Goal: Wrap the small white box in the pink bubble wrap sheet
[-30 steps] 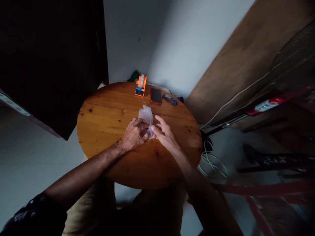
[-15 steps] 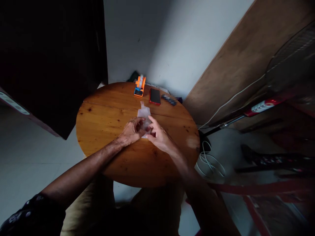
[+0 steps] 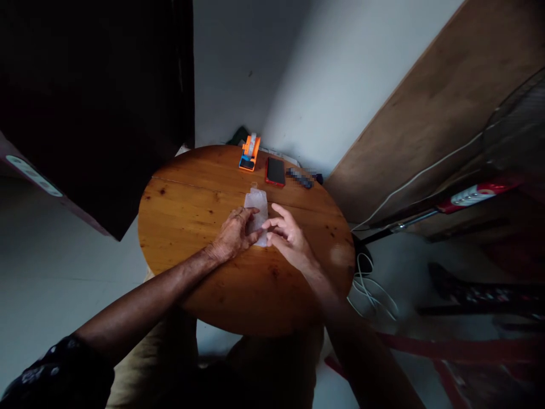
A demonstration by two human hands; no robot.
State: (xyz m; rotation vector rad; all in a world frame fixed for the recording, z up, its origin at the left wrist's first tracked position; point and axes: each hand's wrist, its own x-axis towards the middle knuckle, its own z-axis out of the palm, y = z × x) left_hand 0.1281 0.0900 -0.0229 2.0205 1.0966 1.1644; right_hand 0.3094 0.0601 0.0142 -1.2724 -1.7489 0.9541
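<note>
A small clear plastic packet [image 3: 257, 203] lies flat on the round wooden table [image 3: 187, 210], near its middle. My left hand [image 3: 232, 237] rests on the packet's lower left part, fingers stretched out and pressing it down. My right hand [image 3: 290, 238] is beside it with fingers spread, the fingertips touching the packet's lower right edge. Neither hand lifts the packet.
At the table's far edge stand an orange and blue gadget [image 3: 249, 153], a red-cased phone [image 3: 275, 171] and a small dark object [image 3: 301, 178]. A dark cabinet [image 3: 93, 102] looms at the left. A leaning wooden board [image 3: 426, 108] and white cables [image 3: 370, 284] on the floor are at the right.
The packet, held up and pinched between both hands a second ago, now lies flat on the table. Both hands' fingers have spread out over its near end.
</note>
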